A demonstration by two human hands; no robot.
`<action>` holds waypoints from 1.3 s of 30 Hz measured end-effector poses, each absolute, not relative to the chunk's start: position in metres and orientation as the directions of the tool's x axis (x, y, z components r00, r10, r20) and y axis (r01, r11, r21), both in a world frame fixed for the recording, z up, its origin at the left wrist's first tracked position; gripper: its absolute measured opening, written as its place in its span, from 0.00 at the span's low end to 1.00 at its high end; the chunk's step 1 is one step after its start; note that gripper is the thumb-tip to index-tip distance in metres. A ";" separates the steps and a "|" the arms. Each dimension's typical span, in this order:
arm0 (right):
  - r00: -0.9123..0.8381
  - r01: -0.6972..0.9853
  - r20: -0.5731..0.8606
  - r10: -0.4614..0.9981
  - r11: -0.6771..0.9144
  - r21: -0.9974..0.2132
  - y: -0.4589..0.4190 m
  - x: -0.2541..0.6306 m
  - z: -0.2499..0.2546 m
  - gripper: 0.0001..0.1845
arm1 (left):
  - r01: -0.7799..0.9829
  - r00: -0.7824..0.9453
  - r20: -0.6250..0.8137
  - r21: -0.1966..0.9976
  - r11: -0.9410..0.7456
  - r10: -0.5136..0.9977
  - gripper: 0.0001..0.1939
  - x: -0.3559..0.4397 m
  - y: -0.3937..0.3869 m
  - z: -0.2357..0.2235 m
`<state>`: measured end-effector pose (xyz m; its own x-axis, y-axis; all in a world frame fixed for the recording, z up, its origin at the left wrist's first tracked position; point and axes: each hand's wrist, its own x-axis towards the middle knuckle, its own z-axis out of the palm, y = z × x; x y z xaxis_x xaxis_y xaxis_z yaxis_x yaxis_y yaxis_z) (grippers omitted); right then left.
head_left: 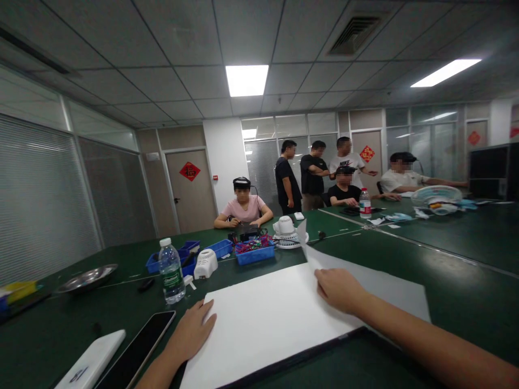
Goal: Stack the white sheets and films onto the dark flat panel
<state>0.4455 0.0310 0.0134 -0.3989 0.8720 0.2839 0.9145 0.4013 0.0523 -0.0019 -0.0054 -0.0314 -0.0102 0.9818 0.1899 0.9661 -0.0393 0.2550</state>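
A large white sheet of paper [263, 319] lies on the green table [458, 292] in front of me. My left hand [190, 332] rests flat on the sheet's near left edge, fingers stretched out. My right hand [338, 289] is closed on a fold of the paper; the far right corner [302, 235] stands lifted off the table. A black phone [140, 348] and a white slab-like device [95, 361] lie just left of my left hand.
A water bottle [171, 271], blue bins [255, 251], white fan parts [205, 263] and a metal dish [86, 278] stand further back. One person sits across the table [243, 208]; several others stand or sit at the back right.
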 end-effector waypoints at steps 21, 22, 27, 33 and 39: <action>-0.884 0.276 0.305 0.354 0.922 -0.270 -0.017 0.407 -0.006 0.19 | 0.894 -0.053 0.226 0.445 -0.055 0.973 0.22 -0.012 0.005 -0.036; -0.887 0.266 0.302 0.350 0.921 -0.286 -0.017 0.407 -0.006 0.20 | 0.898 -0.063 0.224 0.439 -0.042 0.973 0.23 -0.011 0.005 -0.036; -0.893 0.241 0.294 0.340 0.915 -0.325 -0.020 0.405 -0.008 0.24 | 0.916 -0.073 0.212 0.402 -0.019 0.975 0.30 -0.009 0.004 -0.037; -0.903 0.234 0.271 0.334 0.910 -0.342 -0.019 0.405 -0.009 0.29 | 0.954 -0.059 0.191 0.301 -0.001 0.980 0.38 0.001 0.005 -0.042; -0.869 0.287 0.369 0.330 0.943 -0.167 -0.013 0.405 -0.013 0.28 | 0.973 -0.039 0.125 0.232 0.009 0.991 0.41 0.009 0.002 -0.043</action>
